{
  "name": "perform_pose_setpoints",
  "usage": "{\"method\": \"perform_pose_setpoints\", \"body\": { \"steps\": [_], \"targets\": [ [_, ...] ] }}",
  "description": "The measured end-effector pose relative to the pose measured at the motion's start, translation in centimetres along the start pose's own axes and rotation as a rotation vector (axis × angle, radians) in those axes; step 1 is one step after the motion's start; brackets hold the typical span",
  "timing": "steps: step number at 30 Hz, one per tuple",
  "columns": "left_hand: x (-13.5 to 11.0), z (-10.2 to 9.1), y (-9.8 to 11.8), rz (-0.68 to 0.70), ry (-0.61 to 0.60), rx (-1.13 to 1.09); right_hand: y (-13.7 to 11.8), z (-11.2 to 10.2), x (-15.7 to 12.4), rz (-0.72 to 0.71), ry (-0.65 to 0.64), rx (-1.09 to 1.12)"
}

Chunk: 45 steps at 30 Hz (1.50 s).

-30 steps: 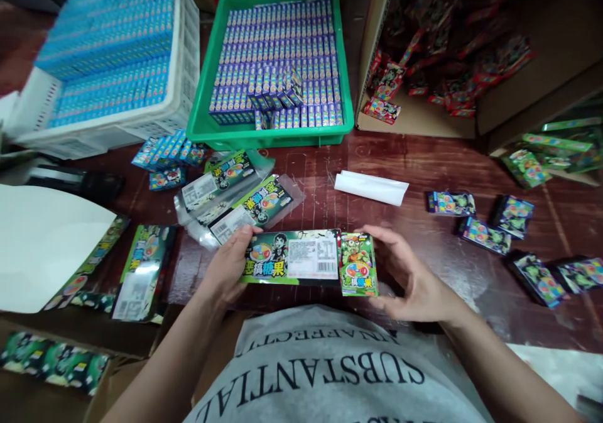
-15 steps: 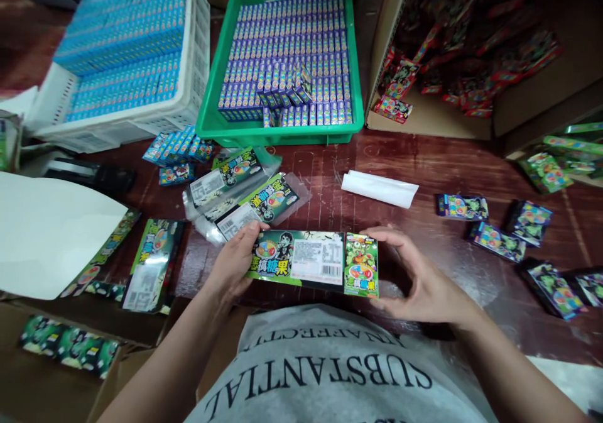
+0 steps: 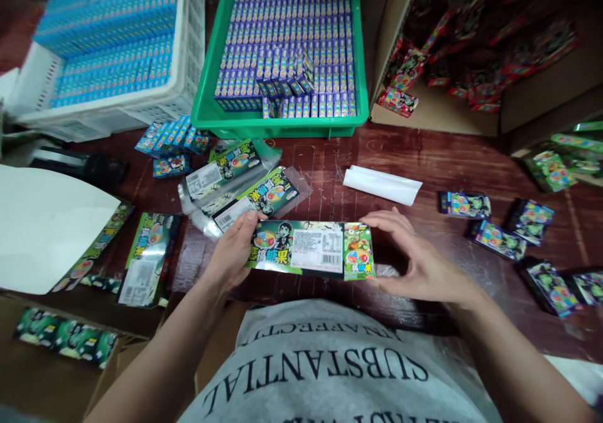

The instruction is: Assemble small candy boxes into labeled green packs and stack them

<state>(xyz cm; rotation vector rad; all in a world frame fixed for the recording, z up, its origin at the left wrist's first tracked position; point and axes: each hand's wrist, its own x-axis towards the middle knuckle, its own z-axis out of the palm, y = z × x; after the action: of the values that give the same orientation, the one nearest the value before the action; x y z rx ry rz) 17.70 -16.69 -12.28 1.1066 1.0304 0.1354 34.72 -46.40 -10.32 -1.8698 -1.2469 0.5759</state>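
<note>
My left hand is closed on the left end of a long, flat dark-green candy packet with a white label and barcode. At its right end, a small bright-green candy box is lined up with it; whether it sits inside or only against the end I cannot tell. My right hand grips that small box at its top and bottom edges, thumb below and fingers above. Just beyond my left hand lie two similar packets in clear plastic bags.
Behind stand a green crate of purple boxes and a white crate of blue boxes. A cardboard carton holds red packs. A folded white paper and several small dark boxes lie to the right, a white sheet left.
Both hands, with the packet and small box, have shifted slightly up in the view. The small box now lies flatter and more level with the packet's end.
</note>
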Motion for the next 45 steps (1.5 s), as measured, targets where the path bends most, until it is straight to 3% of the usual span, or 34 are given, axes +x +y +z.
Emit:
{"method": "perform_pose_setpoints", "body": {
  "steps": [5, 12, 14, 19, 22, 27, 31, 35, 37, 41, 43, 45],
  "targets": [
    [0.2, 0.3, 0.5, 0.013, 0.08, -0.005, -0.5, 0.3, 0.3, 0.053, 0.337, -0.109],
    [0.0, 0.8, 0.7, 0.012, 0.087, -0.024, -0.7, 0.9, 0.4, 0.082, 0.415, -0.189],
    [-0.1, 0.7, 0.8, 0.021, 0.08, -0.027, -0.9, 0.5, 0.3, 0.085, 0.392, -0.181],
    [-0.3, 0.4, 0.9, 0.037, 0.018, -0.016, -0.9, -0.5, 0.0, 0.013, 0.026, -0.091],
    [-0.5, 0.4, 0.7, 0.047, 0.034, -0.015, -0.4, -0.4, -0.1, 0.007, -0.044, -0.119],
    [-0.8, 0.5, 1.2, 0.102, 0.085, 0.017, -0.7, 0.9, -0.2, 0.043, 0.138, -0.059],
    [-1.1, 0.2, 2.2, 0.152, 0.093, 0.073, -1.4, 1.5, 0.1, 0.036, 0.093, 0.01],
    [-1.3, 0.0, 1.7, 0.198, 0.059, 0.11, -1.5, 1.7, 1.0, 0.061, 0.109, 0.038],
    [-1.4, 0.2, 1.1, 0.196, 0.028, 0.1, -1.5, 2.2, 1.3, 0.085, 0.173, 0.095],
    [-1.9, 1.6, -0.1, 0.198, 0.072, -0.017, -2.0, 4.0, 1.3, 0.218, 0.541, 0.171],
    [-2.1, 2.6, -0.4, 0.23, 0.121, -0.05, -2.3, 5.2, 1.1, 0.279, 0.596, 0.258],
    [-2.2, 3.8, -0.6, 0.232, 0.152, -0.068, -2.3, 6.3, 1.2, 0.297, 0.567, 0.336]
  ]
}}
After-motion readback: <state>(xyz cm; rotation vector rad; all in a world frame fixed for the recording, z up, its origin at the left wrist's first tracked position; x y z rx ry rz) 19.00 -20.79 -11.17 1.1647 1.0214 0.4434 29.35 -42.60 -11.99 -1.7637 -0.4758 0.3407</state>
